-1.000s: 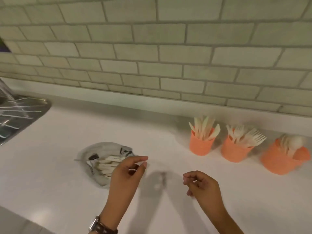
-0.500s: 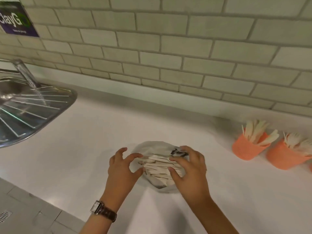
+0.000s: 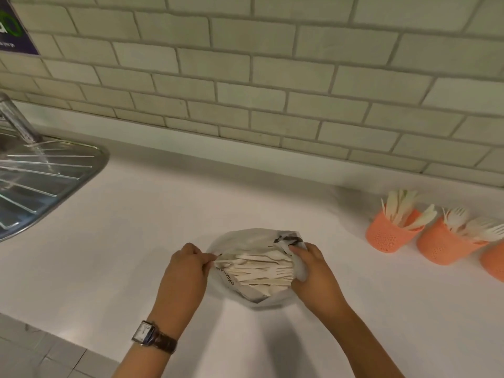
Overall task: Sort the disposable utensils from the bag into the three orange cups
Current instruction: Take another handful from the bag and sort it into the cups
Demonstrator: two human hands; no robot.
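Note:
A clear plastic bag point(image 3: 240, 241) lies on the white counter point(image 3: 136, 241), holding several cream disposable utensils point(image 3: 259, 271). My left hand point(image 3: 185, 271) pinches the bag's left edge. My right hand point(image 3: 313, 271) grips the bag's right edge, pulling the mouth wide. At the right stand the orange cups: the nearest-left cup point(image 3: 390, 236) holds knives, the middle cup point(image 3: 444, 246) holds forks, and only a sliver of the third cup point(image 3: 495, 264) shows at the frame edge.
A steel sink drainboard point(image 3: 41, 184) with a tap occupies the left. A tiled wall point(image 3: 245, 77) rises behind the counter. A tiled floor point(image 3: 41, 353) shows below the counter's front edge at the lower left.
My view has swung left and closer. Both hands came onto the bag and now hold its two edges apart.

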